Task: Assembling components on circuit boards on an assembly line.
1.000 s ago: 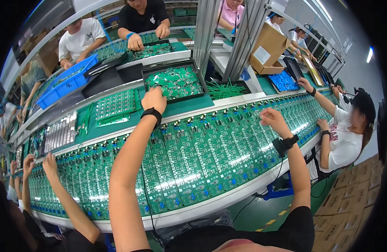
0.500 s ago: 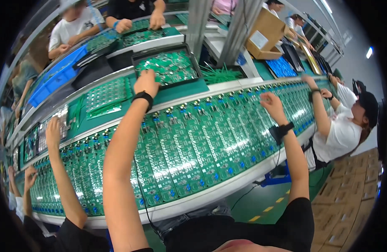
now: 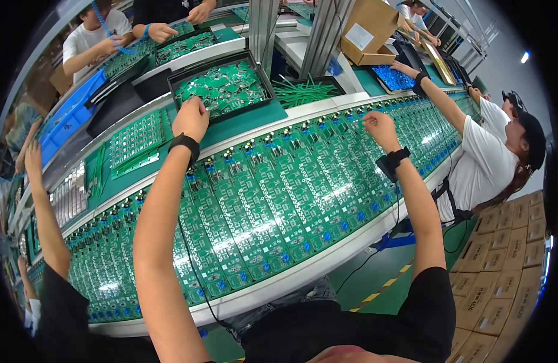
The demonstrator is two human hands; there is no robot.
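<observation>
My left hand [image 3: 192,119], with a black wristband, is at the front left edge of a black tray [image 3: 271,97] of small green circuit boards [image 3: 230,85]. Its fingers are bunched together, and whatever is in them is hidden. My right hand [image 3: 383,129] hovers over the far side of a long row of green circuit boards [image 3: 279,187]. Its thumb and fingers are curled into a pinch; anything between them is too small to name. A strap with a dark block [image 3: 392,163] circles the right wrist. Blue and dark components line the row's ends.
Thin green strips [image 3: 306,91] fill a bin right of the tray. Left of it lie gridded green panels [image 3: 137,142] and a blue bin [image 3: 73,121]. Co-workers' arms [image 3: 442,103] reach in from both sides. A cardboard box [image 3: 366,36] stands behind; a dark cord [image 3: 194,266] crosses the boards.
The view has shifted a little. My left hand has drawn slightly back toward the tray's front edge. The right-hand co-worker now reaches to the blue parts; the left one reaches farther away.
</observation>
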